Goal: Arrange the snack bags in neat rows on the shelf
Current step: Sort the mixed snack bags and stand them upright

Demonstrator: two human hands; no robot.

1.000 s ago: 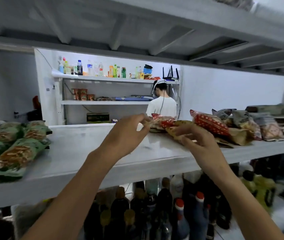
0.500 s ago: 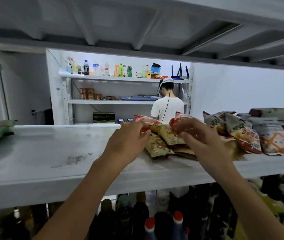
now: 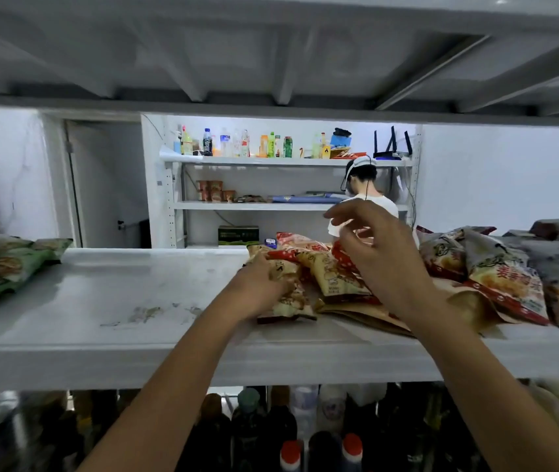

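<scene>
Grips bag at left of pile with left hand | cannot tell right hand grasp above it | risks dragging pile off shelf

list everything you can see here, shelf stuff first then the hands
white metal shelf: one, white, across the middle
green plastic snack bags: several, green, shelf's left end
tan and red plastic snack bags: loose heap, count unclear, shelf centre
grey and orange plastic snack bags: several, shelf's right
dark bottles: many, two red-capped, below the shelf
drink bottles: a row, mixed colours, far rack's top
person in a white shirt: one, at far rack
left hand: grips a tan bag
right hand: above the heap, grip unclear
</scene>
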